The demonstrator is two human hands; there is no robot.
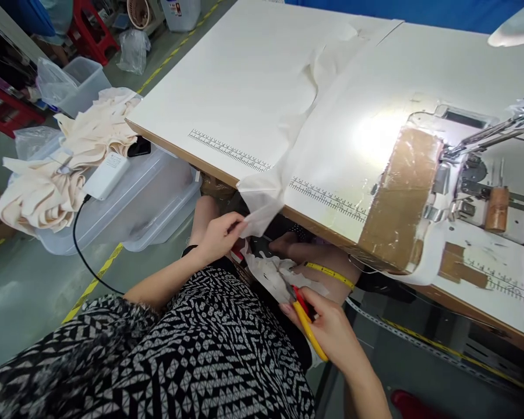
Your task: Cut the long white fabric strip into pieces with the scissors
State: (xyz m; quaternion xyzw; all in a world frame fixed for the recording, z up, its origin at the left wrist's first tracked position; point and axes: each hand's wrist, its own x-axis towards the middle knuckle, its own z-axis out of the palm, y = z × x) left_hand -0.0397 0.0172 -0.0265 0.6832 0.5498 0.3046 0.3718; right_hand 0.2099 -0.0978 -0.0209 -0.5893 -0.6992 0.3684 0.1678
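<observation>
My left hand [222, 234] pinches the edge of a thin white fabric strip [262, 201] at the front edge of the table. From there the strip runs up across the tabletop toward the back. My right hand [327, 323] is wrapped around scissors [308, 329] with yellow and red handles. Their blades point up and left, toward white fabric [266, 273] bunched over my lap. Whether the blades touch the fabric, I cannot tell.
A sewing machine [471, 180] stands on the white table [227, 75] at right, with brown tape on its front. Cream fabric pieces [48, 192] and a white power bank [107, 176] lie on a clear plastic bin [148, 192] at left. A yellow tape measure [329, 272] crosses my leg.
</observation>
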